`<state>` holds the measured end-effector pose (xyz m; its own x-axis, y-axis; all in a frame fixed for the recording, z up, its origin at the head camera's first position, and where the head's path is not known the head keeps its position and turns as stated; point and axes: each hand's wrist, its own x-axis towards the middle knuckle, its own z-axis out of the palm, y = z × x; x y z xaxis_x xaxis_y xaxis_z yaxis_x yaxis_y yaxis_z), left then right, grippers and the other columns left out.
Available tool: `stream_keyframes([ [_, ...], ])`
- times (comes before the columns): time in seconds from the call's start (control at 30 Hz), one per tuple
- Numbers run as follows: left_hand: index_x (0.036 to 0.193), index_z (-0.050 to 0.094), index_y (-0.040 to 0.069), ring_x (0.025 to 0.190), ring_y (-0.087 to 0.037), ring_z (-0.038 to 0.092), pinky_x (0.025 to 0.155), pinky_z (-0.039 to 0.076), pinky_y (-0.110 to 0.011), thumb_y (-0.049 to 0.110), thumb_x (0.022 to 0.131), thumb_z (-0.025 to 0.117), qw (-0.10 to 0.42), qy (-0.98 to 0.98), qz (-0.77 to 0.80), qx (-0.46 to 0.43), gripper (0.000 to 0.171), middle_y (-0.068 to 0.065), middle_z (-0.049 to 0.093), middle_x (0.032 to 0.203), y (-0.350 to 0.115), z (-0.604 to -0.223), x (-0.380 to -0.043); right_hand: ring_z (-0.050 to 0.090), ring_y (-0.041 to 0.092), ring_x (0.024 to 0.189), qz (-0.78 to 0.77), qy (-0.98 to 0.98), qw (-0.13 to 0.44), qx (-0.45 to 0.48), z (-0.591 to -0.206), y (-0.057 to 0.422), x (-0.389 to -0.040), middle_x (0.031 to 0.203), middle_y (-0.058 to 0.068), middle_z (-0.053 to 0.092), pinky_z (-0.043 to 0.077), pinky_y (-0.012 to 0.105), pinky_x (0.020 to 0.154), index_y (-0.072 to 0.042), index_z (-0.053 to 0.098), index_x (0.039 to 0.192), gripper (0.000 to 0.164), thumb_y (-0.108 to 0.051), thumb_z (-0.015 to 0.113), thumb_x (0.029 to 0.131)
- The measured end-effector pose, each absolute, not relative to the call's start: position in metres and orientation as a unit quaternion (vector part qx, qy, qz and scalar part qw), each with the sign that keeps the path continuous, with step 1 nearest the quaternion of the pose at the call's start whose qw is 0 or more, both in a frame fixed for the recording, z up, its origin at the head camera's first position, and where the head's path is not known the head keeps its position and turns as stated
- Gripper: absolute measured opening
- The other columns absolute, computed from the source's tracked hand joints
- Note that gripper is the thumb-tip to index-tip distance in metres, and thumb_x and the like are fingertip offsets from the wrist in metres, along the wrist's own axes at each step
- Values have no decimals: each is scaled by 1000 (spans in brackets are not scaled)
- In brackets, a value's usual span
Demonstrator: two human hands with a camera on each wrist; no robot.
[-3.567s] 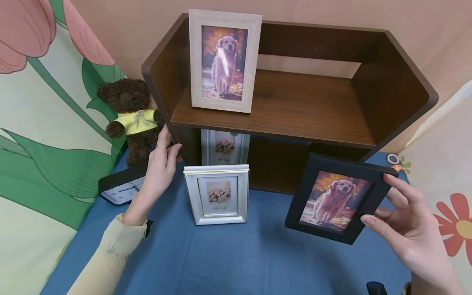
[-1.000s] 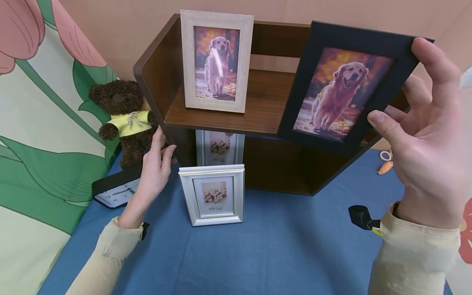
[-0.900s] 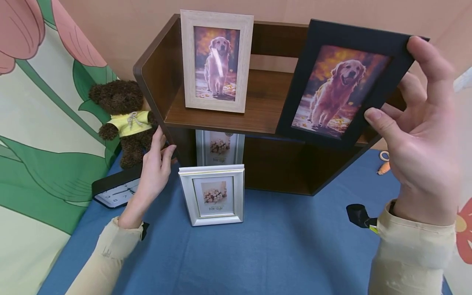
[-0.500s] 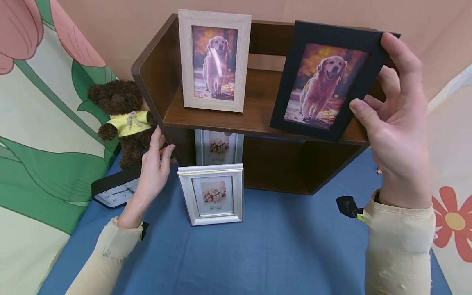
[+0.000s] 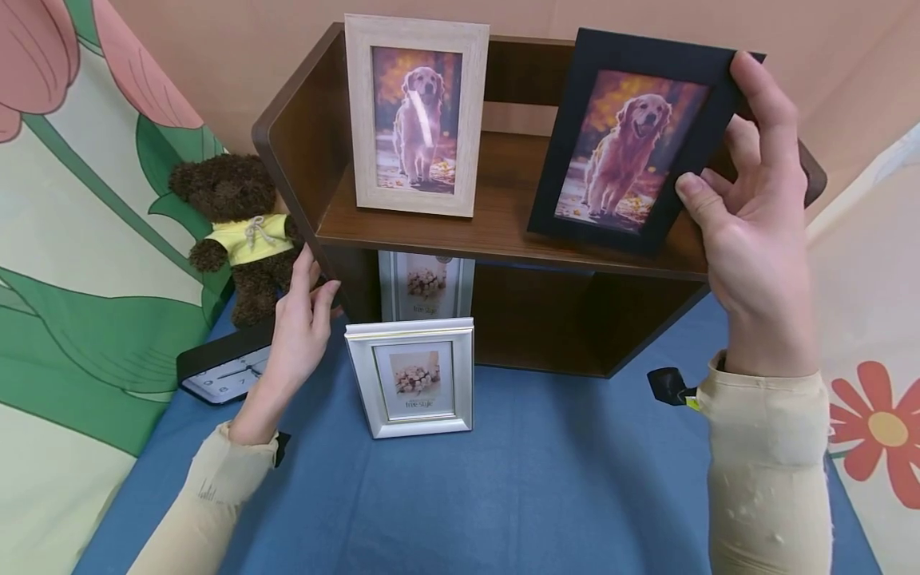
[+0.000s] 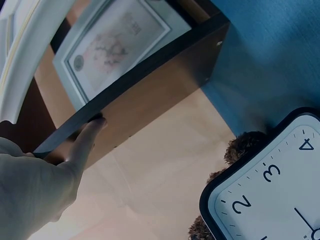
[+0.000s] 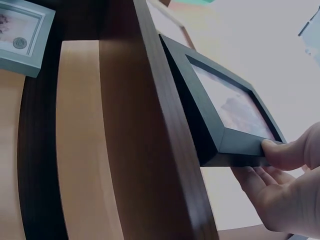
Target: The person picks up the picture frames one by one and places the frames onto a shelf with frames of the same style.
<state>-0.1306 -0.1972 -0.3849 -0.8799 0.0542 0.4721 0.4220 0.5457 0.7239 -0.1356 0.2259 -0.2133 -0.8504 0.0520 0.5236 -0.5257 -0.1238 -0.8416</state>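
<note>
My right hand (image 5: 765,231) grips the right edge of a black picture frame (image 5: 628,152) with a dog photo, thumb on the front. The frame leans at the upper level of a dark brown wooden shelf (image 5: 517,239), its lower edge close to the shelf board's front; contact is unclear in the right wrist view. My left hand (image 5: 298,339) holds the shelf's left side panel (image 6: 150,95) between thumb and fingers. A whitish picture frame (image 5: 417,116) with a similar dog photo stands upright on the upper level, left of the black one.
A silver picture frame (image 5: 411,379) stands on the blue cloth (image 5: 517,479) before the shelf. Behind it, a grey-blue picture frame (image 5: 426,287) is in the lower compartment. A teddy bear (image 5: 244,231) and a black-rimmed clock (image 5: 223,371) sit left of the shelf.
My right hand has lifted the black frame from in front of the shelf to the upper level, then moved it left and slightly up in the view. The left hand keeps its hold.
</note>
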Motion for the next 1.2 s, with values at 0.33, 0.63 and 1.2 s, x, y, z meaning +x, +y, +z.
stream_keyframes([
  [0.33,173,18,13,126,-51,64,82,61,-62,-3,113,48,205,-855,-458,-131,69,-23,39,167,-198,-383,-130,52,32,133,723,-636,200,182,-209,224,-149,155,15,49,55,32,96,-20,49,160,72,20,48,100],
  [0.63,172,20,12,116,-50,69,79,61,-59,-3,113,48,217,-852,-456,-137,68,-27,43,162,-199,-385,-131,54,32,130,714,-650,195,172,-214,223,-159,154,13,48,55,31,95,-23,51,161,71,17,48,102],
  [1.2,173,19,15,129,-51,61,81,61,-65,-3,113,48,203,-855,-458,-138,69,-26,43,163,-196,-386,-130,45,31,140,709,-673,132,163,-219,231,-163,165,7,39,54,28,104,-29,37,167,72,11,43,107],
])
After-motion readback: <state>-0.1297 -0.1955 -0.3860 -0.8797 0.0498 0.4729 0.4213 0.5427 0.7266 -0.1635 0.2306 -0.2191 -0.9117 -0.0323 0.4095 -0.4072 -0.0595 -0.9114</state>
